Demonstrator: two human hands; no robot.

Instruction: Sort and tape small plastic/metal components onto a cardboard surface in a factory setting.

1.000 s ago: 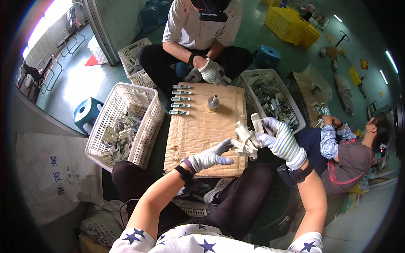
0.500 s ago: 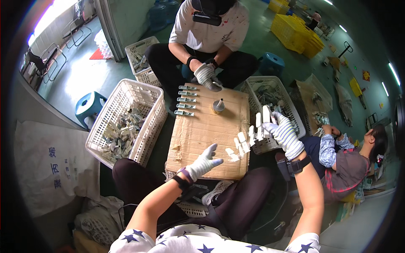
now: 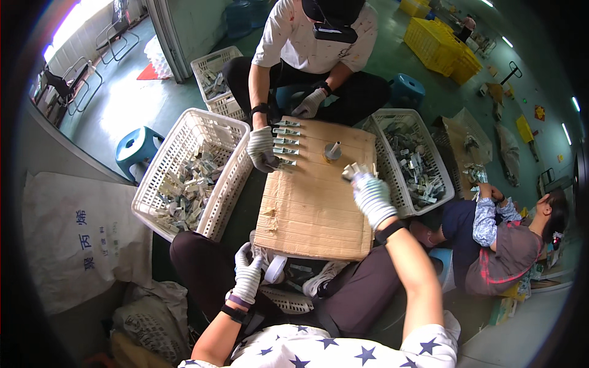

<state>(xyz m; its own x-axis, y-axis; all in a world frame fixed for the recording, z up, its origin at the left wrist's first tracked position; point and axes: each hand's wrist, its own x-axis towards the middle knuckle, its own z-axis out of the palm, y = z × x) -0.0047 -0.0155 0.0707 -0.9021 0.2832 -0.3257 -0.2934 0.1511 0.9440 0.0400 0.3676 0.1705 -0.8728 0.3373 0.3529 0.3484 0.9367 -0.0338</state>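
My right hand [image 3: 372, 197], in a striped glove, is closed around a small bunch of whitish clips [image 3: 354, 172] over the right side of a cardboard-topped work surface [image 3: 313, 214]. Below its near left corner is my left hand [image 3: 246, 273], gloved too, with fingers apart and nothing visible in them. A white rounded object [image 3: 276, 268] lies just right of it; its kind is unclear. Pale green clips [image 3: 286, 141] form a column at the board's far left. A co-worker's gloved hand [image 3: 262, 149] touches the nearest of these.
A small round pot with an upright stick [image 3: 332, 151] stands on the board. White crates full of clips flank it, one at left [image 3: 184, 178] and one at right [image 3: 420, 162]. Opposite sits the co-worker [image 3: 319, 37]; another person [image 3: 503, 239] sits at right. A blue stool [image 3: 138, 150] stands left.
My right hand has moved left over the board; the clips that trailed in a row from it are now bunched. My left hand has dropped below the near edge. The co-worker's hand has reached the clip column.
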